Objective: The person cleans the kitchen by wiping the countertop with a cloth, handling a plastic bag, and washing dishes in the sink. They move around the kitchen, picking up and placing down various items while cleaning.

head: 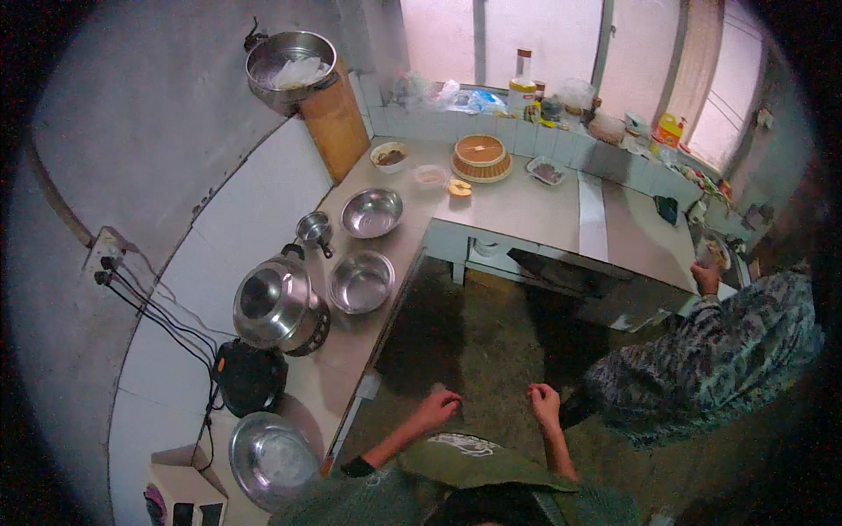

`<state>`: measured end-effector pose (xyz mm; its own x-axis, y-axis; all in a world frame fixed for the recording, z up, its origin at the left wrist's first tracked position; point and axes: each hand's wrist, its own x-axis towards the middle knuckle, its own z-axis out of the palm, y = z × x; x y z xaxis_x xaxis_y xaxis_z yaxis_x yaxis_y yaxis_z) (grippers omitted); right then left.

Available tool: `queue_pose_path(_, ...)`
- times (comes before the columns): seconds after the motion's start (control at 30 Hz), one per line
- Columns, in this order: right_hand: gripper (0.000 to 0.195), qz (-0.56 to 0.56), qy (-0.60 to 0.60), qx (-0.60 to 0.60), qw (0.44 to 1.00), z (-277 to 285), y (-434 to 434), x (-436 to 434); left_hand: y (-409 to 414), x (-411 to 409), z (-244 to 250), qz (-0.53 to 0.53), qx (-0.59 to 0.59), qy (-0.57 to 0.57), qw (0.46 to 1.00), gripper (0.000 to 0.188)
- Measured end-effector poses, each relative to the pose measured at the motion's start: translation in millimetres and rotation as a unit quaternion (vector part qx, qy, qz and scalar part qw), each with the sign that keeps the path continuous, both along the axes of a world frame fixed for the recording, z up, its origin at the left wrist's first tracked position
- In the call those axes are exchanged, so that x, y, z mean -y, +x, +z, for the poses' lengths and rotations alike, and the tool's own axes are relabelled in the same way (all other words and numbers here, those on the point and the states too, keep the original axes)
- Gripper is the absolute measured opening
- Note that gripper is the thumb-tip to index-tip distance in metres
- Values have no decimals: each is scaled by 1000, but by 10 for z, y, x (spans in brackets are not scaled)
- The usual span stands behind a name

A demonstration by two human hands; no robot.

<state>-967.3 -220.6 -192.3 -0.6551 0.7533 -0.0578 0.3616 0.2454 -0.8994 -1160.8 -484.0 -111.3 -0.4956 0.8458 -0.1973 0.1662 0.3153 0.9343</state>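
Observation:
My left hand [442,406] is held in the air in front of my body, to the right of the counter's edge, with its fingers curled. My right hand [544,400] is raised at about the same height farther right, fingers bent inward. Neither visibly touches an object; whether something small lies in the fingers, I cannot tell. Nearest to the left hand, on the counter [316,388], are a wide metal basin [273,460] with a whitish patch inside, two metal bowls [362,283] [372,212], a small handled pan [314,227] and a lidded steel pot [273,302].
A person in a patterned garment [704,355] stands at right, one hand near a bowl. The far counter holds a woven basket [481,158], a cut fruit [460,189], a bowl of dark food [389,158] and a plastic tray [546,171]. Power cords [171,319] run along the left wall.

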Motion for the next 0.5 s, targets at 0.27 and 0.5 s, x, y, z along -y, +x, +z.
queue_pose_path(0.27, 21, 51, 42, 5, 998, 823, -1910, -1052, -1189, -859, -98, 95, 102, -18, 990, 25)
queue_pose_path(0.5, 22, 46, 88, -86, 991, 1171, -3893, -2190, -2415, -1391, -53, 182, 81, 33, 979, 25)
